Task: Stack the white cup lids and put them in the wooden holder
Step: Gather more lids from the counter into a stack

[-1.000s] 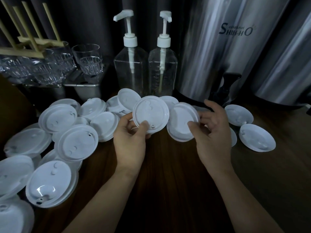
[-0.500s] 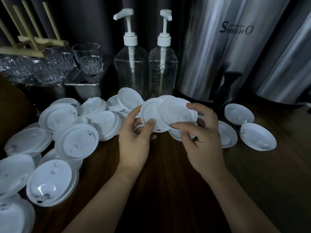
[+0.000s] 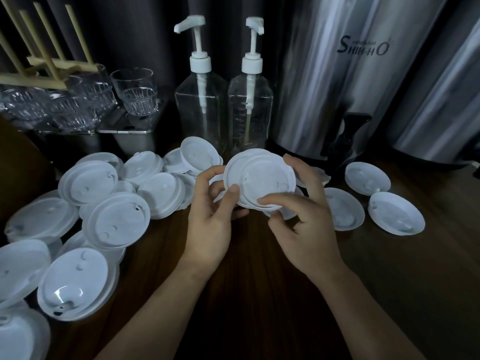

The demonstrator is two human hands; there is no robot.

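Near the middle of the frame, both hands held a small stack of white cup lids (image 3: 259, 181) above the dark wooden bench (image 3: 259, 268). The left hand (image 3: 211, 224) pinched the left edge of the stack, with its thumb pressed on the front face and the fingers behind. The right hand (image 3: 304, 229) gripped the right side, its thumb on the lower rim and its fingers curled over the top edge. The stack was tilted, with the flat faces turned toward the camera, and at least two lids were nested together, slightly offset.

Many loose lids (image 3: 117, 219) lay in an overlapping pile on the bench at the left and lower left. A few more lids (image 3: 396, 216) lay apart at the right.

The wooden holder (image 3: 49, 66), made of thin upright rods, stood in the upper left, well apart from the hands, above some clear drinking glasses (image 3: 135, 94). Two clear pump bottles (image 3: 226, 105) stood at the upper centre, and steel urns (image 3: 337, 74) filled the upper right.
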